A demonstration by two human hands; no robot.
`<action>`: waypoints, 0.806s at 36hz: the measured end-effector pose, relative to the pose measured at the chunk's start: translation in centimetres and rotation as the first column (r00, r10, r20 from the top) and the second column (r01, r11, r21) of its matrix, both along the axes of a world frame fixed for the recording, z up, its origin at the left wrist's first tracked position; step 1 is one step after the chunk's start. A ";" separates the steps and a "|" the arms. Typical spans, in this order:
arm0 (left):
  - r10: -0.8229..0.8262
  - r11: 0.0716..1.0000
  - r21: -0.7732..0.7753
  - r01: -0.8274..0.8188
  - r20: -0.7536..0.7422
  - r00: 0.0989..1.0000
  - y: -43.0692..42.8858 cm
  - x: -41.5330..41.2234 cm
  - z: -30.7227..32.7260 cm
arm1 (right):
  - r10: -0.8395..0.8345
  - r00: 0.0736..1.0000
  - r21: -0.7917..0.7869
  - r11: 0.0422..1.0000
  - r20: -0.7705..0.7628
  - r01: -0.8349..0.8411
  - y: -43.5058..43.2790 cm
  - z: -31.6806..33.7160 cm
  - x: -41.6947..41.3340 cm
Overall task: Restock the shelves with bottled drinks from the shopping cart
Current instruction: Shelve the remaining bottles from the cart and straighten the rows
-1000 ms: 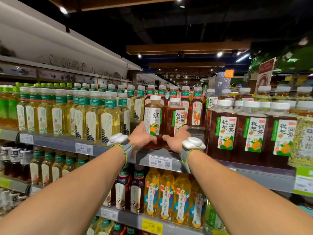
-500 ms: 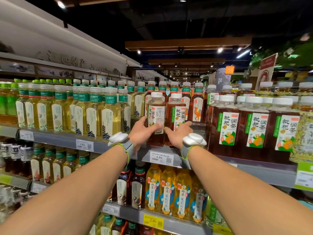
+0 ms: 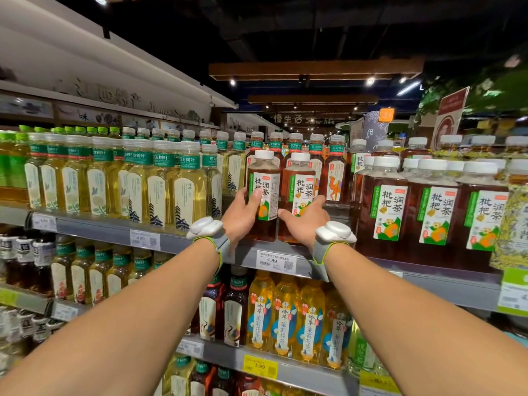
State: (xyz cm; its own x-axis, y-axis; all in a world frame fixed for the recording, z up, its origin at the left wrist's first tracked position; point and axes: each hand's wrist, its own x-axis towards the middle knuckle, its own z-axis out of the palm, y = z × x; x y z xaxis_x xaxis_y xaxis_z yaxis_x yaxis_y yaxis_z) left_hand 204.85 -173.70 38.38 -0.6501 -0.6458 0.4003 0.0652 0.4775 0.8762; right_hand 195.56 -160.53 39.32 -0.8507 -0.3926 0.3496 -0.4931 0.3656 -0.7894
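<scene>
Tea bottles [image 3: 264,172], brown and white-capped, stand upright side by side.

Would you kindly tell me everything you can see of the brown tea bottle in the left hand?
The brown tea bottle is clear plastic, with a white cap and dark amber drink. Its white-and-green label, bearing an orange fruit, faces out. It stands upright at the front edge of the grey shelf. The left hand grips it, thumb across the label. A matching bottle, held by the right hand, stands close on its right.
</scene>
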 end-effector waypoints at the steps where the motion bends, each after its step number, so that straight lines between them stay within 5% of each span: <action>1: 0.004 1.000 -0.006 -0.004 -0.014 1.000 -0.3 0.0 -0.2 | -0.010 1.000 -0.003 1.000 -0.003 0.010 -0.1 0.0 0.0; 11: 0.125 0.959 -0.249 -0.132 -0.045 0.991 -0.1 0.7 -0.6 | -0.058 0.995 -0.043 0.998 -0.086 0.054 -0.4 -0.3 0.6; 17: 0.139 0.952 -0.264 -0.159 -0.090 0.986 0.6 1.4 -0.4 | -0.115 0.989 -0.073 0.991 -0.093 0.109 0.0 0.1 2.3; 29: 0.119 0.872 -0.437 -0.223 -0.252 0.960 7.7 3.8 3.0 | -0.256 0.949 -0.391 0.905 -0.184 0.169 7.8 2.5 7.1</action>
